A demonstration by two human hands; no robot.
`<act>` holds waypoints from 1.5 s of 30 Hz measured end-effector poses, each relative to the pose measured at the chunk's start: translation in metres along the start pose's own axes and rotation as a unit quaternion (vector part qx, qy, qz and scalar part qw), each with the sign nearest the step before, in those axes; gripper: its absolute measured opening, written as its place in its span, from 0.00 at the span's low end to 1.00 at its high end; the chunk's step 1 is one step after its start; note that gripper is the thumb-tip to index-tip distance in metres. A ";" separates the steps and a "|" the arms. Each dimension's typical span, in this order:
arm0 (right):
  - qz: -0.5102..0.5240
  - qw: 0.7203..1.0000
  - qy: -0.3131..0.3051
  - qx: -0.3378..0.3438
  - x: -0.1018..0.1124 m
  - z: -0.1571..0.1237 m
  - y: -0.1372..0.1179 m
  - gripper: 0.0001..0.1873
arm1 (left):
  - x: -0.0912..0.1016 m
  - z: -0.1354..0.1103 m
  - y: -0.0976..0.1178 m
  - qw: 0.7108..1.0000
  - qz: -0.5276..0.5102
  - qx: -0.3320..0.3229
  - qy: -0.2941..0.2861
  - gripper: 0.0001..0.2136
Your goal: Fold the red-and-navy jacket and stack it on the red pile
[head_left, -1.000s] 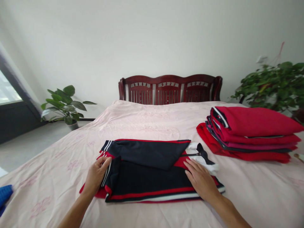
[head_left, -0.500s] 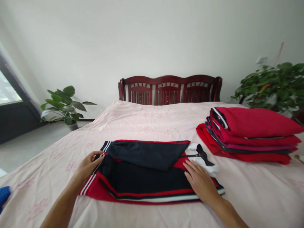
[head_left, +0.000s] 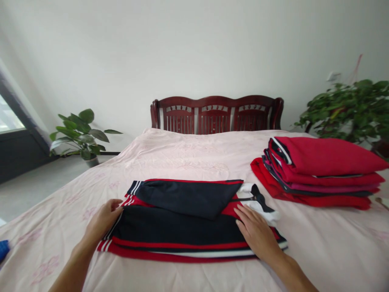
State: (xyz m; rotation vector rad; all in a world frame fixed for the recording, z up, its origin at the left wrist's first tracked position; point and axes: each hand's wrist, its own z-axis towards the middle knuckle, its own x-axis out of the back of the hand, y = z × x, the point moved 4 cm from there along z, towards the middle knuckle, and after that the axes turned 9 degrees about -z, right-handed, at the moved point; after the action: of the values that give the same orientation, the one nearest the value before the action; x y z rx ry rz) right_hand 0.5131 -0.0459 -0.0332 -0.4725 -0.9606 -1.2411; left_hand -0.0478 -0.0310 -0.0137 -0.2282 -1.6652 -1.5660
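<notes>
A navy and red track garment (head_left: 176,229) with white stripes lies folded flat on the bed, with a navy flap (head_left: 185,198) folded over its upper half. My left hand (head_left: 103,221) is at the garment's left end, fingers curled onto its edge. My right hand (head_left: 257,233) rests flat on the garment's lower right part, next to a white and black piece of trim (head_left: 258,205). To the right lies a folded stack of red clothes (head_left: 322,172) with navy edges, apart from both hands.
The garment lies on a pale pink patterned bedsheet (head_left: 319,243). A dark wooden headboard (head_left: 215,115) stands beyond it, with leafy potted plants (head_left: 80,136) (head_left: 346,109) on either side. A blue item (head_left: 3,250) sits at the left edge of the bed.
My left hand has moved left, and the garment's lower layer has spread left with it, now lying flatter and wider. My right hand and the red stack have stayed in place.
</notes>
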 end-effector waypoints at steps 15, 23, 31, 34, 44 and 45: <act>-0.011 1.000 0.001 0.004 -0.001 -0.001 0.000 0.21 | -0.039 0.032 0.032 0.997 0.073 -0.021 0.033 0.23; -0.001 1.000 -0.003 0.001 0.001 0.000 0.000 0.22 | -0.033 0.030 0.023 0.996 0.071 0.052 0.026 0.25; 0.011 1.000 -0.005 -0.010 0.001 0.000 0.001 0.22 | -0.025 0.040 0.017 0.993 0.080 0.081 -0.031 0.31; 0.009 1.000 -0.005 -0.008 0.000 -0.001 0.001 0.21 | -0.021 0.042 0.016 0.991 0.055 0.092 -0.075 0.24; -0.004 1.000 -0.004 0.000 -0.001 -0.001 0.000 0.21 | -0.022 0.017 0.016 0.927 -0.205 0.251 -0.189 0.20; -0.005 1.000 -0.004 -0.001 -0.001 -0.001 0.000 0.21 | -0.023 0.015 0.017 0.925 -0.218 0.251 -0.184 0.19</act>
State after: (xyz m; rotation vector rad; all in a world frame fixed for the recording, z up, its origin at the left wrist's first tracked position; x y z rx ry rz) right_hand 0.5136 -0.0462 -0.0343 -0.4748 -0.9696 -1.2501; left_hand -0.0287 -0.0048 -0.0141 0.1416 -2.4865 -1.3884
